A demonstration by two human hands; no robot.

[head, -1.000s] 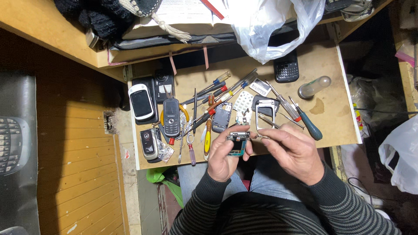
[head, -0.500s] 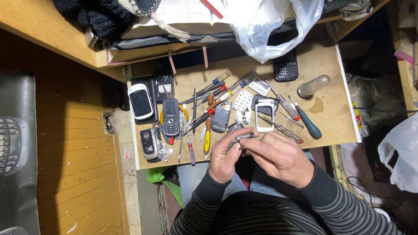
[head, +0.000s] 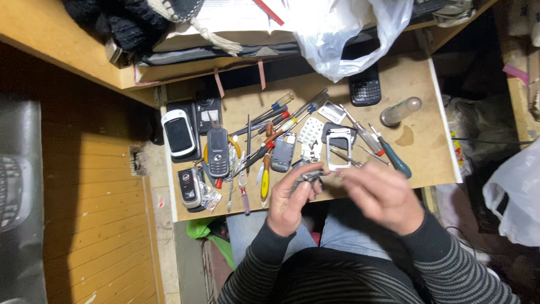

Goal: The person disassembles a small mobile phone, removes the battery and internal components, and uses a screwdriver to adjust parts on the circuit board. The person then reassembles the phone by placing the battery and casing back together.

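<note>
My left hand is closed around a small dark phone part at the near edge of the wooden worktop. My right hand hovers just right of it, blurred, fingers loosely curled toward the part; whether it holds anything I cannot tell. Right behind the hands lie a white phone frame, a grey phone shell and a white keypad mat. Both sleeves are dark with thin stripes.
Several screwdrivers and pliers lie fanned across the worktop's middle. Old phones sit left: a white one, a grey one, a silver flip phone. A black keypad phone, a clear bulb and a white plastic bag are behind.
The hands have drawn slightly apart: my right hand slid right and lower, away from the part, which stays in my left hand. The greenish piece seen a second ago is no longer visible.
</note>
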